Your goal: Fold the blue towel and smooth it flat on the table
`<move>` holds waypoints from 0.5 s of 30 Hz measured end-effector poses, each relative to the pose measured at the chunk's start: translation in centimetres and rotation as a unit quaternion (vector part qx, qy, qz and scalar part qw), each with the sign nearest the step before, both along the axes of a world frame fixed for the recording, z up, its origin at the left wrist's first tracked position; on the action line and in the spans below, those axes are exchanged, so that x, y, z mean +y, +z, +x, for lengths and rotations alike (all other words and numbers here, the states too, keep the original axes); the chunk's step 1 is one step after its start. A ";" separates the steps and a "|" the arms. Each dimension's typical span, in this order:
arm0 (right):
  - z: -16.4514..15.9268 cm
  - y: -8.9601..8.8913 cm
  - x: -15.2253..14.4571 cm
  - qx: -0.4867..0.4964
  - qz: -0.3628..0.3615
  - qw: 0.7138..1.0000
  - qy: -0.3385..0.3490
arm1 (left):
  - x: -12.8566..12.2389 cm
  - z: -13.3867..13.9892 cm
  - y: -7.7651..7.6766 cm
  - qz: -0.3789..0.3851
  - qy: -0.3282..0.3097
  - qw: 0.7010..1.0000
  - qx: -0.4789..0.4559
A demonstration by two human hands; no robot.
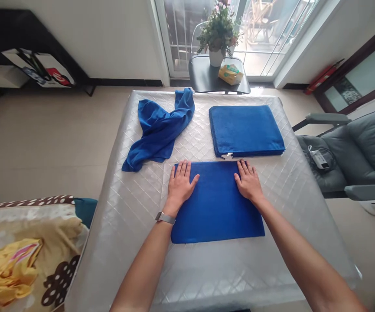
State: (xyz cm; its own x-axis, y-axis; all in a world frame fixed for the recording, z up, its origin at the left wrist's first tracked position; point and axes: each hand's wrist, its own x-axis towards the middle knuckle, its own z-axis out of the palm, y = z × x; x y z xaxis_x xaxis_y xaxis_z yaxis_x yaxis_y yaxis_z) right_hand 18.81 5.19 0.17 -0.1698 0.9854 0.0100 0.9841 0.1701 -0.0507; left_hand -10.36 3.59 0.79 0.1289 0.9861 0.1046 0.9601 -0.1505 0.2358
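Note:
A blue towel [218, 208] lies flat as a rectangle on the table with a silvery quilted cover [200, 273]. My left hand [181, 184] rests on its far left corner, fingers stretched out and palm down. On the far right corner lies my right hand [248, 181], also flat with the fingers extended. Just beyond, to the right, sits a neat stack of folded blue towels [246, 130] with a white tag at its near edge. Another blue towel [161, 130] lies crumpled at the far left of the table.
Past the far edge stands a dark chair [203, 76] bearing a potted plant [219, 39] and a yellow tissue pack [230, 74]. A grey armchair [359, 147] is at the right. Bedding [60, 234] with yellow cloth [11, 268] lies at lower left.

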 end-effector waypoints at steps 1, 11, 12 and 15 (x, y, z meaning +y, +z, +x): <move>0.0 0.0 0.0 -0.001 -0.001 1.000 -0.002 | 0.0 0.0 0.0 0.001 -0.001 1.000 0.001; 0.0 -0.1 -0.1 0.054 0.014 0.998 0.000 | 0.1 0.2 -0.2 -0.009 0.003 1.000 0.030; 0.0 -0.1 -0.2 0.061 0.016 0.998 0.000 | 0.2 0.2 -0.3 -0.014 0.003 0.999 0.033; 0.1 -0.1 -0.3 0.081 0.012 0.997 0.002 | 0.2 0.2 -0.5 -0.032 0.004 0.999 0.042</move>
State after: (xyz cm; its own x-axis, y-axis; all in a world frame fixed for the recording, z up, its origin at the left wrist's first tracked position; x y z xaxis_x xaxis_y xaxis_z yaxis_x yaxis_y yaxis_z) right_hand 18.96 4.91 0.02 -0.1680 0.9839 0.0609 0.9625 0.1771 -0.2055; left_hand -10.20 3.84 0.32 0.1259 0.9916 0.0310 0.9781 -0.1293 0.1631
